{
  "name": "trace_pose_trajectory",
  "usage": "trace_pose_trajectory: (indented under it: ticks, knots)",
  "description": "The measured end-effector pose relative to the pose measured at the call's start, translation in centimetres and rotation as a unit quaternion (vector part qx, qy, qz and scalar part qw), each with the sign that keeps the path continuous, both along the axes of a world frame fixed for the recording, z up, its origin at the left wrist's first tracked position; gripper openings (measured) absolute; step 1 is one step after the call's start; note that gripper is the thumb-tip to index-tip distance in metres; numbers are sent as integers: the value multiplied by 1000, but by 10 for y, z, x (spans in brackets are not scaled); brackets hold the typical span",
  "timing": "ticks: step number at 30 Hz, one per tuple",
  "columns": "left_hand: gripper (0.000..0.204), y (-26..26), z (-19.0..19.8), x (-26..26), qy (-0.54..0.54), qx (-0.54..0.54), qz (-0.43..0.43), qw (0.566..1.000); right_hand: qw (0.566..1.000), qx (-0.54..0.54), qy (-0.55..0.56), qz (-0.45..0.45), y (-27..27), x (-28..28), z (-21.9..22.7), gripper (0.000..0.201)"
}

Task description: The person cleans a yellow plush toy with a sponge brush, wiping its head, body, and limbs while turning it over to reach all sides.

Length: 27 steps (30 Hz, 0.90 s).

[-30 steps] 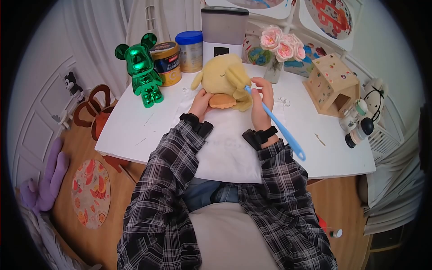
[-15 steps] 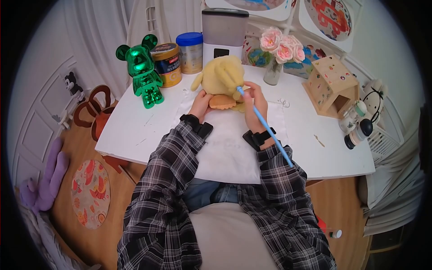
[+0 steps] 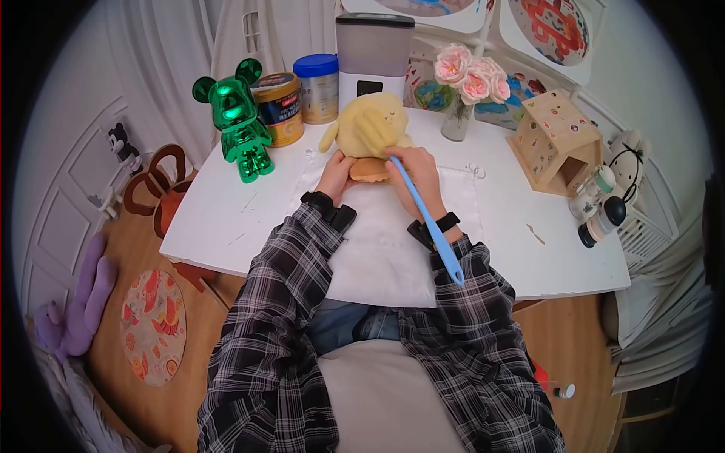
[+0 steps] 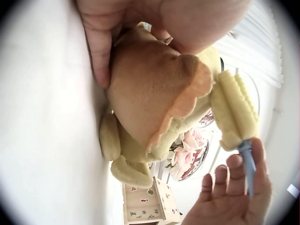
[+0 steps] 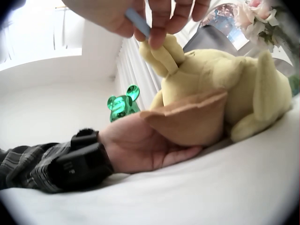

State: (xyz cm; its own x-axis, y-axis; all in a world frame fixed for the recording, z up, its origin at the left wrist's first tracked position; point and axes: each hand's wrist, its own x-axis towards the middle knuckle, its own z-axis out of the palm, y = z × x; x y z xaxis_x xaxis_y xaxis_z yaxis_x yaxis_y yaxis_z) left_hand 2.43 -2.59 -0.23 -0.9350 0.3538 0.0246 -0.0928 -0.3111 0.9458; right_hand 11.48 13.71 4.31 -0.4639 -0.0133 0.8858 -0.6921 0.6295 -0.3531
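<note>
A pale yellow plush toy point(image 3: 349, 124) sits on a white cloth point(image 3: 377, 257) on the table. My left hand point(image 3: 334, 177) grips it at its scallop-edged brown part point(image 4: 150, 89), thumb and fingers around the near-left side. In my right hand point(image 3: 421, 172) is the blue handle point(image 3: 429, 219) of a duster, pinched near its head, the long end slanting back over the wrist. The duster's fluffy yellow head point(image 4: 234, 110) overlaps the front of the toy in the head view. The right wrist view shows that head right at the toy's upper side.
A shiny green bear figure point(image 3: 232, 113), a gold-lidded can point(image 3: 281, 113) and a blue-lidded can point(image 3: 317, 87) stand back left. Behind the toy is a grey-and-white dispenser point(image 3: 374, 57). Pink roses in a glass vase point(image 3: 457, 121), a wooden house point(image 3: 555, 143) and bottles point(image 3: 603, 223) stand right.
My right hand has moved left and the duster head has swept from the toy's right side across its front. The handle's end has swung left. The left hand keeps its hold.
</note>
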Motion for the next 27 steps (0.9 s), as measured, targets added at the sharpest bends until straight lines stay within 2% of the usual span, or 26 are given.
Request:
trace_pose_trajectory:
  ticks: [1,5,6,9,10,14,17,20,23,24,27]
  knots:
    - [30,0,2,2,-2,-5,4,1000,999,47,18,-7,1,-4,-2,14]
    - [30,0,1,1,-1,-7,6,1000,986,-50,-91,-127,16,4,-4,12]
    - [30,0,1,0,-1,-8,6,1000,986,-53,-63,-142,20,1,-4,12]
    - [30,0,-1,-1,-3,-9,2,1000,988,-124,-23,-85,21,-1,-1,13]
    - [30,0,-1,-1,-3,-7,0,1000,994,-95,14,-50,18,1,3,15]
    - [31,0,0,0,-4,-6,6,1000,999,37,33,14,5,-4,0,19]
    - [32,0,0,0,0,-7,1,1000,998,63,16,-19,8,-7,-5,15]
    - [31,-1,-3,-4,-5,-9,5,1000,990,-1,-61,-129,19,3,-3,12]
    - [31,0,-4,-5,-5,-16,6,1000,991,-69,-42,-105,24,-2,-3,12]
    - [31,0,-5,-5,-3,-12,3,1000,996,-67,12,-55,22,-4,-2,15]
    - [31,-1,-4,-5,1,-3,2,1000,1000,20,4,4,8,-3,0,18]
